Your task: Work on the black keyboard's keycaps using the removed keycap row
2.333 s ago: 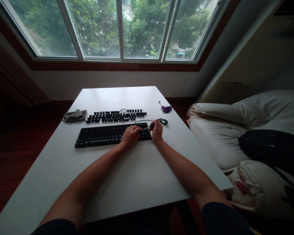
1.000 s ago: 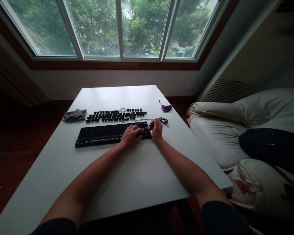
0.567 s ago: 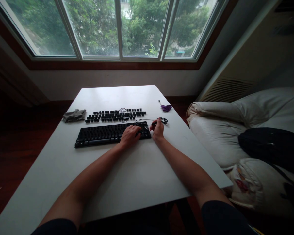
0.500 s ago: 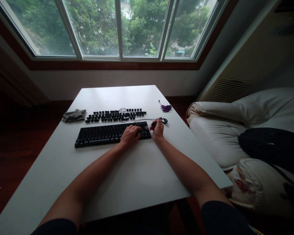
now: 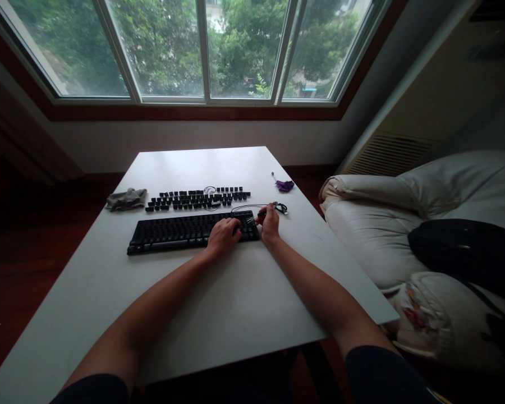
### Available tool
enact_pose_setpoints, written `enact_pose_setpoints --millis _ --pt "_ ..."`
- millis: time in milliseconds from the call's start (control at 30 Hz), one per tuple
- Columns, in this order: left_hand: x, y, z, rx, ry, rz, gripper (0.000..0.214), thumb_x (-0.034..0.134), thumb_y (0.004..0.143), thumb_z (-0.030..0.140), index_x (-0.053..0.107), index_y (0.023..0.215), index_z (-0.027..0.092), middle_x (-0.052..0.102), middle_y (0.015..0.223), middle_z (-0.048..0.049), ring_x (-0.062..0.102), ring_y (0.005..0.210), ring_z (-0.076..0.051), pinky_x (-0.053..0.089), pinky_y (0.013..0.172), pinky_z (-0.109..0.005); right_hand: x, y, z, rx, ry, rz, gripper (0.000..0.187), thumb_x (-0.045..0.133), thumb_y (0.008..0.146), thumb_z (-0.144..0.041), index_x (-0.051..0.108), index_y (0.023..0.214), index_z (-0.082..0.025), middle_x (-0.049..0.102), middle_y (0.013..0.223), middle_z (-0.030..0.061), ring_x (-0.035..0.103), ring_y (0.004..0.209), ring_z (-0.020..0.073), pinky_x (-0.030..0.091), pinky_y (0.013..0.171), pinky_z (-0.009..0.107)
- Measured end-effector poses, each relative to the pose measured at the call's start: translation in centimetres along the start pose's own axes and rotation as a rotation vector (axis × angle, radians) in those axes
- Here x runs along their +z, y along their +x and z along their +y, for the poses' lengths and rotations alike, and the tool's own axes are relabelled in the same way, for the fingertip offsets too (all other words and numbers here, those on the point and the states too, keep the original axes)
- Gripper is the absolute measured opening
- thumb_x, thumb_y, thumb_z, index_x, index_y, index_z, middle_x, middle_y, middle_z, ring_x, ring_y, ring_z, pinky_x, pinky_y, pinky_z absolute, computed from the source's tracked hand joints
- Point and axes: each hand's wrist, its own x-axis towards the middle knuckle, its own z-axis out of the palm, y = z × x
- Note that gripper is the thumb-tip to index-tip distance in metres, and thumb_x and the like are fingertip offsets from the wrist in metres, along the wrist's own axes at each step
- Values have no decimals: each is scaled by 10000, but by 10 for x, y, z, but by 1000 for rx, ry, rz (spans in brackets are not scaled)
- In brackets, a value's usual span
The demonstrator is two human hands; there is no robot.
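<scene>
A black keyboard [image 5: 168, 233] lies across the white table [image 5: 235, 303]. My left hand [image 5: 224, 235] rests on its right part, palm down, fingers lying over the keys and thumb apart. Closed around a small dark and red handle, my right hand [image 5: 270, 224] is at the keyboard's right end. Thin metal wires stick out leftward from that handle, over the number keys; it looks like a wire keycap puller [image 5: 252, 220]. Its tips are too small to tell whether they touch a key. Behind the keyboard stand rows of loose black keycaps [image 5: 185, 199].
A grey cloth [image 5: 127, 199] lies at the table's left edge. A black cable [image 5: 281, 208] is bundled beyond my right hand. Farther back at the right edge are a purple cloth-like thing [image 5: 284, 186] and a thin stick. A pale sofa [image 5: 362, 235] stands right of the table.
My right hand has turned slightly, and the puller's wires now reach a little farther left over the number keys. My left hand has stayed nearly still on the keyboard.
</scene>
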Motion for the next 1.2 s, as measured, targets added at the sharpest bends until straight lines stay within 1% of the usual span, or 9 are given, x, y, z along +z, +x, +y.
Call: enact_pose_setpoints --millis 200,433,533,633,800,900,1000,1133,1200 --pt "2 -4 13 -56 -33 7 145 580 867 194 644 990 236 693 938 -36 629 913 -220 476 829 -346 -1 2 1 4 8 16 603 403 881 -793 549 775 -218 560 522 -27 484 413 122 392 417 256" --pt "1 -6 26 -89 -77 0 156 604 852 206 644 998 244 690 911 -26 642 883 -211 476 797 -326 -2 3 1 20 -23 18 614 386 882 -801 554 783 -219 545 492 -29 488 412 130 360 413 257" --pt "1 -6 29 -118 -100 11 146 599 853 208 638 988 245 683 884 -19 637 848 -204 475 777 -323 -2 3 1 8 -37 -17 625 371 881 -809 555 784 -219 549 501 -25 494 424 130 360 423 261" --pt "2 -8 32 -112 -113 26 136 581 854 192 632 970 242 687 910 -23 636 871 -204 473 787 -324 -3 4 1 -2 -18 -77 634 379 876 -813 570 800 -214 565 536 -18 506 448 128 358 430 263" --pt "3 -7 35 -173 -169 53 154 587 851 199 628 993 245 702 925 -13 640 834 -191 472 766 -317 -3 8 -1 36 71 -173 621 440 865 -799 600 838 -199 642 703 15 590 547 136 388 451 261" --pt "3 -4 33 -218 -228 55 164 604 846 214 635 1002 253 715 910 -2 647 809 -186 474 740 -312 -3 9 -1 40 75 -178 617 445 870 -790 608 840 -196 645 705 12 590 541 130 403 457 260" --pt "2 2 24 -263 -299 78 143 591 860 229 646 990 248 734 927 -6 657 806 -180 482 736 -307 -4 10 1 44 117 -196 601 466 873 -775 615 847 -193 645 699 6 585 528 124 406 456 256" --pt "-5 16 2 -339 -374 109 145 581 861 248 672 969 220 743 916 -15 669 804 -176 505 750 -300 -6 12 5 51 174 -173 559 509 878 -740 615 848 -192 640 699 1 589 531 122 411 461 249" --pt "-10 25 -9 -365 -383 115 169 589 861 263 678 994 209 748 971 -23 675 792 -169 513 750 -294 -6 13 7 57 182 -166 549 524 871 -735 614 837 -194 642 698 2 588 529 121 408 457 247"
